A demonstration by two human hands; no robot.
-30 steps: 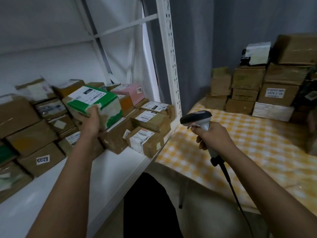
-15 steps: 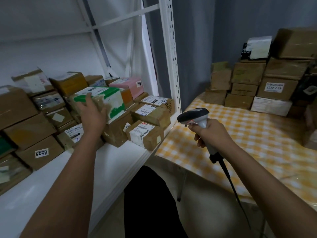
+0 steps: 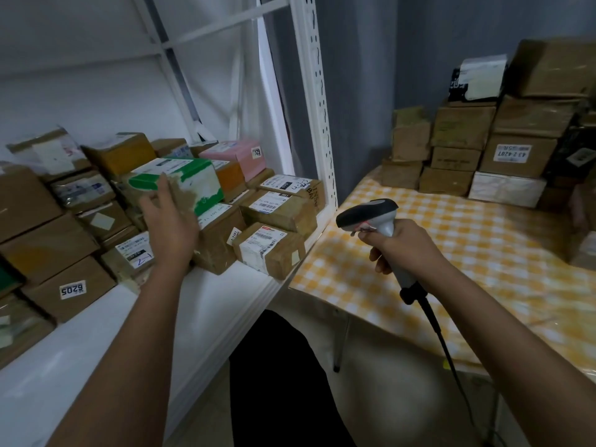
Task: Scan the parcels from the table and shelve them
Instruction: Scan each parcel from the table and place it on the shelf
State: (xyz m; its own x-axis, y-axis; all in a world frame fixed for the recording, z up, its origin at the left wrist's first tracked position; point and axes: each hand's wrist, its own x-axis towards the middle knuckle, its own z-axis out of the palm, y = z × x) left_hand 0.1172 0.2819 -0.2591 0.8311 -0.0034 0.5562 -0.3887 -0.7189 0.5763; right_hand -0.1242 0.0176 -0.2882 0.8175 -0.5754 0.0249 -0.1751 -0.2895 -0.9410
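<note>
At the far left, a white shelf (image 3: 80, 337) carries rows of brown cardboard parcels, one near the front edge bearing a label that reads 6205 (image 3: 73, 290). Toward the middle of the row a green-and-white parcel (image 3: 180, 182) rests on top of the brown boxes, tilted a little, with a white shipping label on its upper face. The left hand (image 3: 169, 225) is spread open in front of it, fingers apart and palm turned toward the box; the fingertips reach its near left corner, though whether they actually touch it cannot be told. Behind and to the right of that box sits a pink parcel (image 3: 237, 156), and below it lie more brown parcels with printed labels, the nearest one (image 3: 269, 250) close to the shelf's right end. A white perforated upright (image 3: 317, 101) closes off the shelf. Right of it, the right hand (image 3: 401, 245) is wrapped tight around the grip of a grey barcode scanner (image 3: 367, 214), its dark head pointing left and its black cable (image 3: 442, 340) trailing downward. Under and beyond the hand spreads a table (image 3: 467, 253) covered in yellow checked cloth, with stacked brown parcels (image 3: 464, 150) along its far side against a grey wall.
</note>
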